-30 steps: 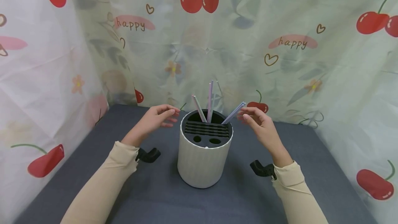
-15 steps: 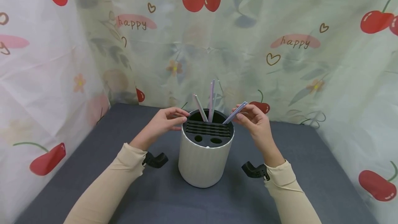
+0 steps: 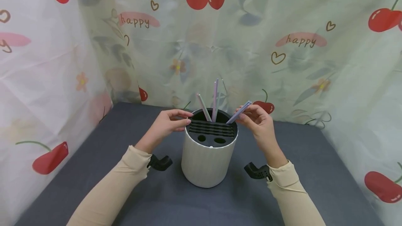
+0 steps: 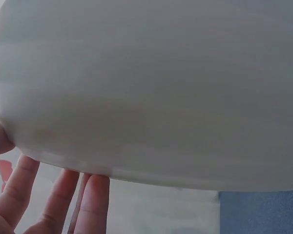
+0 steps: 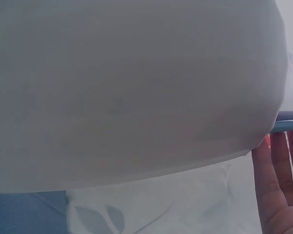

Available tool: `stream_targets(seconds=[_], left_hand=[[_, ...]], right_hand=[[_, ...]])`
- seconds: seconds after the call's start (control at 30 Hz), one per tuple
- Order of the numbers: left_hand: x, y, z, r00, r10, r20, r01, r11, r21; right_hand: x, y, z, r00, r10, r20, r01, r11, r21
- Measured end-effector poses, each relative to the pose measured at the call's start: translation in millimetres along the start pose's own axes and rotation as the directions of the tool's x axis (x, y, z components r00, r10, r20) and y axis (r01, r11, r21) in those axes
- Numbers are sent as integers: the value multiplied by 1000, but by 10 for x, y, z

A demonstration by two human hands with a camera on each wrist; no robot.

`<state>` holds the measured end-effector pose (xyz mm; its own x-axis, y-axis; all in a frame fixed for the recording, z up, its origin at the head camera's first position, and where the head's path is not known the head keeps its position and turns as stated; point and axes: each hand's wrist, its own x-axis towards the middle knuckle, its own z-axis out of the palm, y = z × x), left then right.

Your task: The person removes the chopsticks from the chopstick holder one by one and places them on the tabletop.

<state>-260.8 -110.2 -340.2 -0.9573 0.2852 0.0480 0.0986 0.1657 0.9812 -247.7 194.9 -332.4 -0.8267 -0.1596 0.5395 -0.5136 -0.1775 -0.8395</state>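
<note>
A white cylindrical pen holder (image 3: 207,165) with a black slotted top insert (image 3: 211,128) stands upright on the table. At its upper left side, my left hand (image 3: 163,125) touches the rim with fingertips and thumb; in the left wrist view its fingers (image 4: 93,202) are straight against the holder's edge. On the other side is my right hand (image 3: 260,124), its fingers behind two slim lilac-blue sticks (image 3: 239,112) that lean out to the right. The right wrist view shows straight fingers (image 5: 268,190) meeting the holder's edge. More slim pastel sticks (image 3: 215,100) rise from the rear compartment.
A dark grey-blue cloth (image 3: 201,208) covers the table. Curtains (image 3: 251,55) printed with cherries enclose the back and both sides. A black wrist mount (image 3: 160,163) sits on the left sleeve, and another mount (image 3: 255,171) on the right one.
Both hands have moved inward to the pen holder's upper sides, the left moving right and the right moving left. The holder and sticks keep their places; the view has shifted slightly.
</note>
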Motion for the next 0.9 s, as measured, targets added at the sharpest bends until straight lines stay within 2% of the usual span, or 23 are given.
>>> stream_targets(seconds=[0.3, 0.53, 0.7, 0.83, 0.9], left_hand=[[-37, 39, 50, 1000, -18, -8, 18, 1000, -25], [-54, 67, 65, 999, -40, -15, 40, 999, -33], [-49, 59, 54, 999, -48, -20, 47, 998, -31], [-51, 60, 47, 998, -51, -26, 51, 998, -33], [-61, 71, 41, 998, -52, -28, 51, 998, -33]], right_hand=[[2, -30, 3, 1000, -16, 1, 17, 1000, -27], [70, -130, 0, 998, -46, -40, 43, 996, -78], [251, -430, -25, 989, -132, -61, 129, 991, -41], [453, -827, -69, 975, -202, -88, 209, 974, 88], [559, -1042, -98, 961, -244, -129, 263, 950, 167]])
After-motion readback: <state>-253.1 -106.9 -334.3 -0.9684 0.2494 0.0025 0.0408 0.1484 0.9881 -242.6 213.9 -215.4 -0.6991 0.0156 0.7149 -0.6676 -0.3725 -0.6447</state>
